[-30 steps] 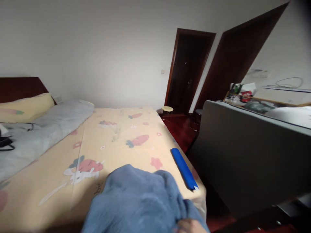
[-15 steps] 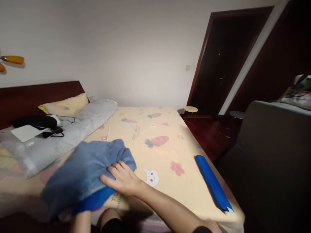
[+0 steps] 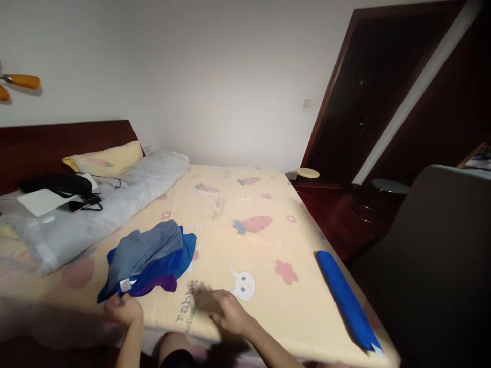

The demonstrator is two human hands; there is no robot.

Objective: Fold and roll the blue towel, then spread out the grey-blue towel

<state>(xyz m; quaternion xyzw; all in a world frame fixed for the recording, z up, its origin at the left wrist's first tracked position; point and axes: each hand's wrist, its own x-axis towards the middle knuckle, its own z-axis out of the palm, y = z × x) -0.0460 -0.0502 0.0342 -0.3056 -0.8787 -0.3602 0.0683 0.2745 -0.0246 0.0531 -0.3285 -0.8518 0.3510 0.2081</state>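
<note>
the crumpled soft pile of grey, blue and purple clothes (image 3: 148,258) is lying bunched on the pale yellow cartoon-print bedsheet (image 3: 245,245), the left hand (image 3: 123,308) pinching its near edge while the right hand (image 3: 226,309) is blurring, grip unclear.

Our two arms come into view from the bottom edge, both bare from the wrist down as far as we can see; no sleeves, cuffs, watch or bracelet show on either forearm. Our left hand (image 3: 123,309) wears no glove and no ring that we can make out. Our right hand (image 3: 226,311) is likewise ungloved, its fingers smeared by motion blur so that finer detail is lost. Between the forearms, at the bottom edge, a piece of black clothing shows; we cannot tell what garment it is.
</note>
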